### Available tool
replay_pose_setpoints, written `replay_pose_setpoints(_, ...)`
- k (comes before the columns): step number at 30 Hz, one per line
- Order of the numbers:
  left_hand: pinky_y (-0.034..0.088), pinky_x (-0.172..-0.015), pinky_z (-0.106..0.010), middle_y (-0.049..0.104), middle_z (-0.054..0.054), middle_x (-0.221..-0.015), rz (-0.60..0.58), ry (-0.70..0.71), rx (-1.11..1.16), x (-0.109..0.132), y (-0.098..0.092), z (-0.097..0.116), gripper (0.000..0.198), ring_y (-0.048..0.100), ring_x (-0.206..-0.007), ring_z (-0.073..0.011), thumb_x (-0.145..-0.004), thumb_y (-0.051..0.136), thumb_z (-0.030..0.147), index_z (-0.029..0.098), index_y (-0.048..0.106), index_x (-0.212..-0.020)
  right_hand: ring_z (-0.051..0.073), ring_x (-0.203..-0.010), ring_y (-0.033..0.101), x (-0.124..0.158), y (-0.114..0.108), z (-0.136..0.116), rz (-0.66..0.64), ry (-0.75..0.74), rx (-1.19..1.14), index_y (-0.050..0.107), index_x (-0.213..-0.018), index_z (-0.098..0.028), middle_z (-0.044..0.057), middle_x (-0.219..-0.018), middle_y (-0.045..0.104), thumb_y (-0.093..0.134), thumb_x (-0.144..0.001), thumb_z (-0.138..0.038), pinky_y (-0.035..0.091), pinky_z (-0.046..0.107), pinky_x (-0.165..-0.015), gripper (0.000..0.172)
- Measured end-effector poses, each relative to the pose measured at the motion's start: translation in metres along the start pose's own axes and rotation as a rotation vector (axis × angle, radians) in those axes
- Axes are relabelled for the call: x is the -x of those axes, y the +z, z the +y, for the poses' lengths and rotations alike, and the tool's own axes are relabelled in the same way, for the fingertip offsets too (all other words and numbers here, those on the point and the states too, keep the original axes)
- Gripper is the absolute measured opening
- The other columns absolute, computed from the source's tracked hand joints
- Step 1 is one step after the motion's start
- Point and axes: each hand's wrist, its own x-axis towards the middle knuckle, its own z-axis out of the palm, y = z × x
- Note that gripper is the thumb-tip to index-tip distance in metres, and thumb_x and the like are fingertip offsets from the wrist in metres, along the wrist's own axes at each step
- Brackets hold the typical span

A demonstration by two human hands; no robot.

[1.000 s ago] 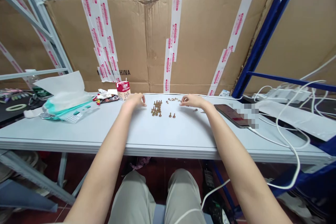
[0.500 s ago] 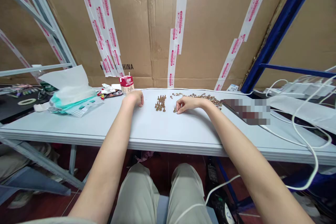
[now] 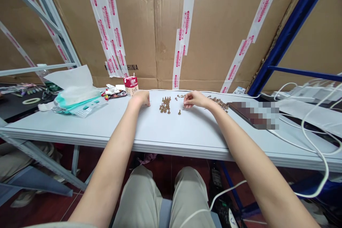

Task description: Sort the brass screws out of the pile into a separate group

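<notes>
Several small brass screws stand upright in a tidy cluster point(image 3: 165, 104) on the pale table point(image 3: 171, 131). One single screw point(image 3: 179, 112) stands just right of the cluster. A loose heap of screws point(image 3: 219, 102) lies further right. My right hand point(image 3: 192, 99) hovers between the single screw and the heap, fingers pinched together on something too small to make out. My left hand point(image 3: 140, 97) rests on the table left of the cluster with its fingers curled under.
A pack of tissues point(image 3: 73, 94) and a small red carton point(image 3: 131, 85) sit at the left back. A phone point(image 3: 251, 113) and white cables point(image 3: 307, 128) lie to the right. A taped cardboard wall point(image 3: 171, 32) closes off the back; metal rack posts stand on both sides.
My right hand has pulled back from the single screw toward the loose heap, leaving that screw standing alone. My left hand has barely shifted. The camera has tilted slightly.
</notes>
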Motion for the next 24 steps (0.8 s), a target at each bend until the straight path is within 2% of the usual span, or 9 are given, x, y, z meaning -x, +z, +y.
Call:
replay_pose_setpoints(3, 0.043, -0.068, -0.028, 0.069, -0.01, -0.082, 0.028, 0.01, -0.005, -0.002, 0.003, 0.0, 0.013, 0.062, -0.075, -0.0234, -0.057, 0.066, 0.022, 0.018, 0.07, -0.069, 0.014, -0.059, 0.061, 0.0, 0.001, 0.002, 0.05, 0.023, 0.077, 0.056, -0.064, -0.013, 0.005, -0.062, 0.063, 0.059, -0.07, -0.019, 0.046, 0.025, -0.06, 0.008)
replay_pose_setpoints(5, 0.043, -0.068, -0.029, 0.069, -0.012, -0.08, 0.047, 0.022, -0.009, -0.003, 0.005, 0.0, 0.012, 0.062, -0.075, -0.0244, -0.056, 0.066, 0.019, 0.017, 0.07, -0.067, 0.014, -0.06, 0.061, 0.0, 0.001, 0.004, 0.036, 0.023, 0.152, 0.058, -0.066, -0.013, 0.005, -0.065, 0.064, 0.058, -0.07, -0.02, 0.045, 0.024, -0.06, 0.008)
replay_pose_setpoints(8, 0.043, -0.068, -0.028, 0.069, -0.012, -0.078, 0.092, 0.021, 0.005, -0.005, 0.007, 0.0, 0.011, 0.062, -0.074, -0.0239, -0.056, 0.066, 0.019, 0.018, 0.07, -0.067, 0.014, -0.063, 0.058, -0.002, -0.001, 0.006, 0.001, -0.055, 0.298, 0.062, -0.069, -0.014, 0.004, -0.069, 0.065, 0.062, -0.066, -0.022, 0.043, 0.024, -0.06, 0.008)
replay_pose_setpoints(11, 0.042, -0.068, -0.027, 0.069, -0.009, -0.076, 0.171, 0.032, 0.127, -0.004, 0.006, 0.004, 0.011, 0.061, -0.073, -0.0213, -0.06, 0.063, 0.021, 0.019, 0.069, -0.068, 0.015, -0.069, 0.057, -0.005, -0.008, 0.011, 0.066, -0.102, 0.442, 0.065, -0.077, -0.015, 0.004, -0.077, 0.065, 0.067, -0.059, -0.023, 0.041, 0.024, -0.062, 0.02)
replay_pose_setpoints(14, 0.041, -0.068, -0.027, 0.069, -0.005, -0.074, 0.288, 0.11, 0.342, -0.001, 0.001, 0.013, 0.011, 0.06, -0.074, -0.0194, -0.066, 0.06, 0.027, 0.02, 0.069, -0.069, 0.017, -0.077, 0.057, -0.008, -0.017, 0.021, 0.111, -0.116, 0.517, 0.066, -0.088, -0.019, 0.005, -0.088, 0.065, 0.07, -0.057, -0.029, 0.041, 0.025, -0.067, 0.033)
replay_pose_setpoints(16, 0.04, -0.067, -0.026, 0.068, -0.004, -0.072, 0.359, 0.173, 0.475, 0.001, -0.002, 0.02, 0.015, 0.059, -0.074, -0.0182, -0.068, 0.059, 0.031, 0.02, 0.069, -0.071, 0.017, -0.078, 0.058, -0.009, -0.02, 0.029, 0.071, -0.1, 0.534, 0.067, -0.088, -0.02, 0.004, -0.089, 0.066, 0.069, -0.058, -0.029, 0.041, 0.026, -0.068, 0.031)
replay_pose_setpoints(19, 0.04, -0.065, -0.026, 0.068, -0.004, -0.069, 0.418, 0.226, 0.623, 0.001, -0.002, 0.031, 0.019, 0.058, -0.072, -0.0168, -0.069, 0.059, 0.035, 0.019, 0.069, -0.072, 0.016, -0.076, 0.059, -0.008, -0.018, 0.035, 0.007, -0.058, 0.533, 0.068, -0.08, -0.019, 0.003, -0.083, 0.068, 0.065, -0.063, -0.025, 0.042, 0.025, -0.068, 0.018)
replay_pose_setpoints(24, 0.04, -0.062, -0.024, 0.068, -0.005, -0.066, 0.457, 0.298, 0.769, -0.007, 0.009, 0.048, 0.023, 0.057, -0.064, -0.0142, -0.068, 0.061, 0.037, 0.015, 0.069, -0.07, 0.014, -0.07, 0.06, -0.005, -0.009, 0.02, 0.107, -0.09, 0.411, 0.067, -0.077, -0.016, 0.005, -0.079, 0.068, 0.06, -0.069, -0.027, 0.043, 0.025, -0.067, 0.015)
